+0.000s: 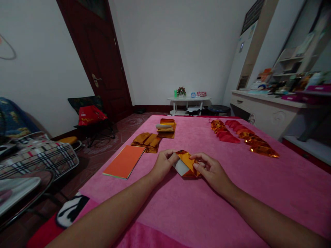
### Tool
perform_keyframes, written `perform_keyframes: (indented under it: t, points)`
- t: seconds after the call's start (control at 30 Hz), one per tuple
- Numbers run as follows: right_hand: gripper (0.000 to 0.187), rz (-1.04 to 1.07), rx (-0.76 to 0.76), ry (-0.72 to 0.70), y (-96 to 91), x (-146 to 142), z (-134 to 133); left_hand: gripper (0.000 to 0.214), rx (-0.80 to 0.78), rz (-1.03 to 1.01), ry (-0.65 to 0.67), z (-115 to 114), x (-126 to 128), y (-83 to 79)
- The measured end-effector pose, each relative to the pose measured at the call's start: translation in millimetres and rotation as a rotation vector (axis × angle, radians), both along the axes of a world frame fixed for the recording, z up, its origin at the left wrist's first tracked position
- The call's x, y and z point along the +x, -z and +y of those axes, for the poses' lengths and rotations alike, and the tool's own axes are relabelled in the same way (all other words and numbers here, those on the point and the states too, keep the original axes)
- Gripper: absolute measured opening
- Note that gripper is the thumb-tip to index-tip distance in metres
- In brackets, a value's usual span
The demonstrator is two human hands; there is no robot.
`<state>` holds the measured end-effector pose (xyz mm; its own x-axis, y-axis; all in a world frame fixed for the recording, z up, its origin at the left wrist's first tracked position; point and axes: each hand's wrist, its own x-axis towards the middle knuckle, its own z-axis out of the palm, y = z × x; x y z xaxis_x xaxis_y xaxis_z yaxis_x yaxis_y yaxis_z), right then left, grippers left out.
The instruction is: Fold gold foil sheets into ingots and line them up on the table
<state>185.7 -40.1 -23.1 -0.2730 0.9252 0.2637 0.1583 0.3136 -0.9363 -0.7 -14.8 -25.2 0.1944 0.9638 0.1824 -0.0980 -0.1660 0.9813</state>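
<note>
A partly folded sheet of shiny gold foil paper [190, 162] is held between my two hands over the pink cloth. Its pale inner side shows at the left, the gold side at the right. My left hand [165, 162] pinches the left edge, thumb on top. At the right edge, my right hand [208, 168] grips the paper between thumb and fingers. Beyond my left hand lies a fanned pile of gold foil sheets [147, 141], and behind it a stack of gold sheets [167, 129] with a curled top. An orange paper stack [125, 162] lies at the left.
The pink cloth [207, 213] covers the table. Rows of folded red and gold foil pieces [224, 132] lie at the far right. A chair with a red bag [91, 115] stands left, a white side table [188, 99] at the wall, a cluttered desk [269, 103] right.
</note>
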Motion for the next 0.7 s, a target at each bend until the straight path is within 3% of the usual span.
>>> perform_keyframes:
  t: [0.2, 0.4, 0.53, 0.7]
  points:
    - [0.019, -0.015, 0.036, 0.086, 1.6, 0.1, 3.5, 0.036, -0.08, -0.09, 0.027, 2.1, -0.8, 2.3]
    - [0.018, -0.057, 0.091, 0.142, 1.2, -1.3, 3.9, 0.054, -0.018, -0.025, 0.019, -1.3, -1.1, -2.5]
    - [0.017, -0.054, 0.085, 0.121, 0.6, -0.6, 2.8, 0.044, 0.011, 0.021, 0.062, -1.9, -1.7, -3.4]
    - [0.025, -0.073, 0.114, 0.078, 0.6, -0.1, 1.9, 0.038, -0.032, 0.01, -0.008, 1.5, -3.9, 1.3]
